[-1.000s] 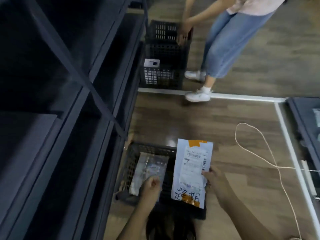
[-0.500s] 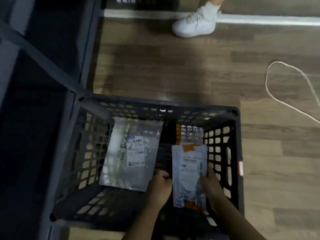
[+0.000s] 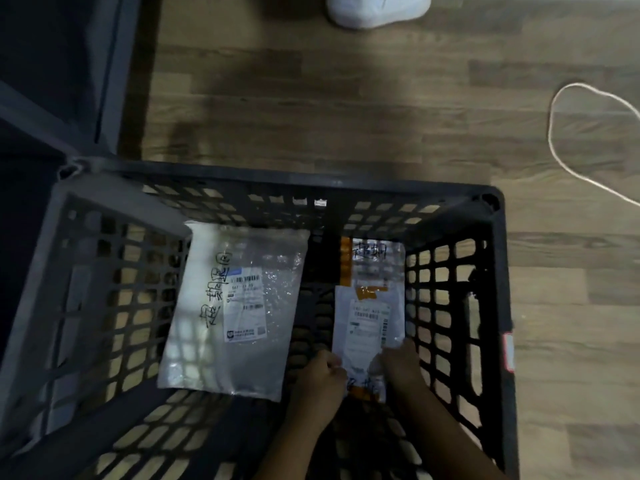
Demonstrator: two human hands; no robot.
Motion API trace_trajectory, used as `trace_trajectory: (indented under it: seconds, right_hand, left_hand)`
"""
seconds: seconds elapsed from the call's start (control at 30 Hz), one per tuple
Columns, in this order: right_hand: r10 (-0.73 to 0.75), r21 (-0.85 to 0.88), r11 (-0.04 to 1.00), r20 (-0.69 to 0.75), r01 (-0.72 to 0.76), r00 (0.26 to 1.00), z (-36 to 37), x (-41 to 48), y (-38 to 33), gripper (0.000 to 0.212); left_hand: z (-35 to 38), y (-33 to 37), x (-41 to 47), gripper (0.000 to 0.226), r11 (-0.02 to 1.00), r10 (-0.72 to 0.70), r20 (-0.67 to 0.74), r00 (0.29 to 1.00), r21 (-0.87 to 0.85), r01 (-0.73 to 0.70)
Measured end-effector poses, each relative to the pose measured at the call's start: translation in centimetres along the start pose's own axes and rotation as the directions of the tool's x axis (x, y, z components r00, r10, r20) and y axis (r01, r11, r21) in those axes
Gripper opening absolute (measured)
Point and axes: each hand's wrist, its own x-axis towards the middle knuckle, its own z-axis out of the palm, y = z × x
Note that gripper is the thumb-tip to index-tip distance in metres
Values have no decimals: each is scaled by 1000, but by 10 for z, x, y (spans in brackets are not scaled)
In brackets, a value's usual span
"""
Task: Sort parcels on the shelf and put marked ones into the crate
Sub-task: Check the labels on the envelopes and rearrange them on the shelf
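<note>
While both hands reach down inside the black crate [image 3: 498, 271], the head view shows them at the near end of a narrow white parcel [image 3: 369, 327] sealed with orange tape. The left hand [image 3: 317, 386] has its fingers curled in against the parcel's left edge, pinching it. The right hand [image 3: 403, 370] grips the right edge with the thumb laid on top. Dark handwriting shows on the parcel between the two hands, so I take it to be a marked one. It sits low in the crate's right half, and its far end overlaps another taped parcel [image 3: 377, 258] that also bears handwriting. A large bubble-wrap parcel [image 3: 239, 306], written on along its label, lies flat in the left half, apart from the hands.

As I judge it, two marked parcels are already in the crate and this one is nearly placed but not yet let go. What is left is to loosen both grips and withdraw, then go on sorting. The grey shelf [image 3: 52, 81] to the left is too dark to show what remains on it. A pale cord [image 3: 561, 140] loops over the wooden floor [image 3: 346, 116] beyond the crate, and a white shoe [image 3: 377, 8] stands at the top edge
</note>
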Motion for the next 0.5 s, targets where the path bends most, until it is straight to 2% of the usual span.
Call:
trace_trajectory:
  seconds: [0.07, 0.2, 0.3, 0.5]
  right_hand:
    - [-42, -15, 999, 17, 42, 999, -11, -26, -9, 32]
    - [-126, -137, 980, 150, 146, 981, -32, -94, -42, 23]
    - [-212, -204, 942, 248, 265, 945, -41, -150, -69, 12]
    - [-350, -180, 874, 408, 450, 843, -50, -275, -137, 15]
  left_hand:
    - [-4, 7, -13, 19, 1000, 11, -28, 1000, 2, -11]
    - [-17, 26, -49, 9, 996, 65, -72, 995, 60, -61]
    - [-36, 44, -89, 16, 995, 87, -129, 988, 56, -81]
    - [-99, 94, -201, 29, 982, 170, -228, 959, -36, -183]
